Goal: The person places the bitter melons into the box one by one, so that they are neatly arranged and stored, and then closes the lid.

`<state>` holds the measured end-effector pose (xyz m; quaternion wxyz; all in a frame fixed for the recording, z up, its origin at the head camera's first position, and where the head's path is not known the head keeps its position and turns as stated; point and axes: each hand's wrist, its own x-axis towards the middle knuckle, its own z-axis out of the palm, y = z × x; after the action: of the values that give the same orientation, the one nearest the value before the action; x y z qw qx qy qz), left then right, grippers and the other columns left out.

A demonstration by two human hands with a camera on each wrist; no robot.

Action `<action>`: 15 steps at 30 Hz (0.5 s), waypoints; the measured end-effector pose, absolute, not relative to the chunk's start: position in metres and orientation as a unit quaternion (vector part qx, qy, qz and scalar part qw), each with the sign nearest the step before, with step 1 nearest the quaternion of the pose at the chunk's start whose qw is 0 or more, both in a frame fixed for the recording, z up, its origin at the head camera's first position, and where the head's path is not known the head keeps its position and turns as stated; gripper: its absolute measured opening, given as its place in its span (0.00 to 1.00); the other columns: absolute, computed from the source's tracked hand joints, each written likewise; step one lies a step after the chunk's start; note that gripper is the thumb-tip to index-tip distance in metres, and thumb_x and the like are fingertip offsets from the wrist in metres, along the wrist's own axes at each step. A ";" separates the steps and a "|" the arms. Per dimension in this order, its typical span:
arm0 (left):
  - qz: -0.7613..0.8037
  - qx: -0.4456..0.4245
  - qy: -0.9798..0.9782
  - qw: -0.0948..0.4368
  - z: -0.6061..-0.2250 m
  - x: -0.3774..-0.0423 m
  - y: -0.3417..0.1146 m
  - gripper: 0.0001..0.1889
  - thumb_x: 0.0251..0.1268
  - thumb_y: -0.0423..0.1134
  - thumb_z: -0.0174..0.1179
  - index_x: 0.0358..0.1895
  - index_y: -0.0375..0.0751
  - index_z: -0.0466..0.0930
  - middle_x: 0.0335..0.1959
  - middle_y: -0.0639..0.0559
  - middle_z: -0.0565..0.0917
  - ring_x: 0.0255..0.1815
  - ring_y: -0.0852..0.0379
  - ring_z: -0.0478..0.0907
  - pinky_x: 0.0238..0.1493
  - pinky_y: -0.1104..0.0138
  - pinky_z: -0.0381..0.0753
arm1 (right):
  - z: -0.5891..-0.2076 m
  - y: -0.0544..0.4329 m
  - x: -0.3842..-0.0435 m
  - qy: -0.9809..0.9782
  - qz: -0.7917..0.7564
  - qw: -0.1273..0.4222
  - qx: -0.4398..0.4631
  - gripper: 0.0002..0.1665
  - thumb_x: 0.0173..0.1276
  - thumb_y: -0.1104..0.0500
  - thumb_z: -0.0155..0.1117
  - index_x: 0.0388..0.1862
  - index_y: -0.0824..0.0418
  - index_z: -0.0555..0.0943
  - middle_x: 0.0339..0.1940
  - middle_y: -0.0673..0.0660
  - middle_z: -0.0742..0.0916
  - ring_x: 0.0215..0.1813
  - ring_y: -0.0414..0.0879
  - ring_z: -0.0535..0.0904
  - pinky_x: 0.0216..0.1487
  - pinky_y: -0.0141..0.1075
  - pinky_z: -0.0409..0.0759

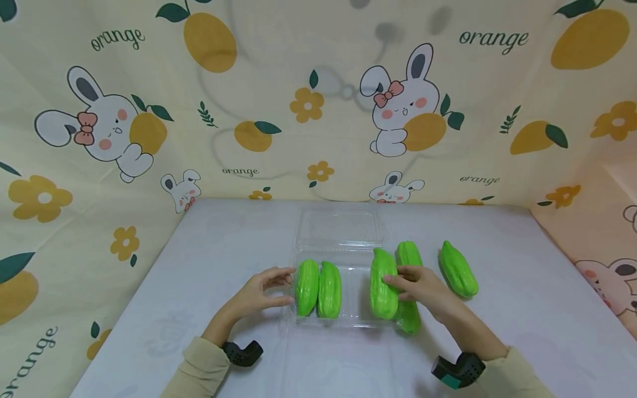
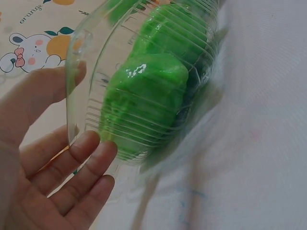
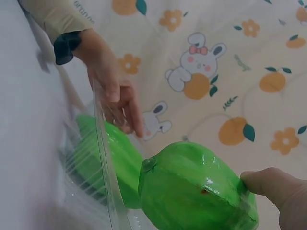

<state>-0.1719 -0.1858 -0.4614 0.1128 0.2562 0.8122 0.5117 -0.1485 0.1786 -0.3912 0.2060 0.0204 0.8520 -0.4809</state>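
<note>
My right hand [image 1: 418, 284] holds a bright green, ridged, elongated toy fruit [image 1: 384, 287] over the right side of a clear plastic clamshell box [image 1: 355, 284]. In the right wrist view a thumb presses the side of this fruit [image 3: 196, 189]. Two similar green fruits, a left one [image 1: 307, 287] and a right one [image 1: 329, 290], lie side by side in the box's left part. At the box's left edge rests my left hand [image 1: 261, 290], fingers loosely spread. In the left wrist view its fingertips [image 2: 108, 151] are right at the ribbed wall.
Another green fruit [image 1: 409, 318] lies along the box's right side, partly hidden behind the held one and my hand. Farther right on the white table [image 1: 199, 237] lies one more green fruit [image 1: 458, 270]. The box's open lid [image 1: 340, 225] lies toward the back patterned cloth [image 1: 343, 138].
</note>
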 end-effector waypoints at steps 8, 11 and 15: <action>0.510 0.256 0.814 0.112 -0.463 -0.172 -0.186 0.33 0.59 0.40 0.68 0.67 0.34 0.68 0.53 0.40 0.80 0.57 0.45 0.77 0.63 0.68 0.77 | -0.394 0.169 -0.151 0.847 -0.488 0.209 0.012 0.46 0.70 0.44 0.59 0.71 0.77 0.58 0.67 0.76 0.72 0.48 0.51 0.85 0.62 0.52 0.79; 0.509 0.253 0.815 0.113 -0.463 -0.172 -0.186 0.33 0.59 0.40 0.68 0.67 0.35 0.68 0.53 0.40 0.80 0.58 0.45 0.77 0.64 0.68 0.77 | -0.394 0.165 -0.152 0.849 -0.487 0.204 0.009 0.44 0.70 0.45 0.59 0.70 0.76 0.61 0.65 0.75 0.74 0.47 0.49 0.85 0.58 0.48 0.82; 0.510 0.249 0.815 0.114 -0.463 -0.173 -0.186 0.33 0.59 0.40 0.68 0.67 0.36 0.68 0.53 0.41 0.80 0.58 0.46 0.77 0.64 0.68 0.77 | -0.395 0.158 -0.155 0.846 -0.494 0.200 -0.002 0.43 0.69 0.45 0.60 0.68 0.75 0.63 0.62 0.73 0.77 0.49 0.48 0.84 0.53 0.45 0.84</action>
<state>-0.1725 -0.1856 -0.4633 0.1140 0.2492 0.8153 0.5100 -0.1545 0.1585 -0.3947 0.1995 -0.0019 0.8465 -0.4936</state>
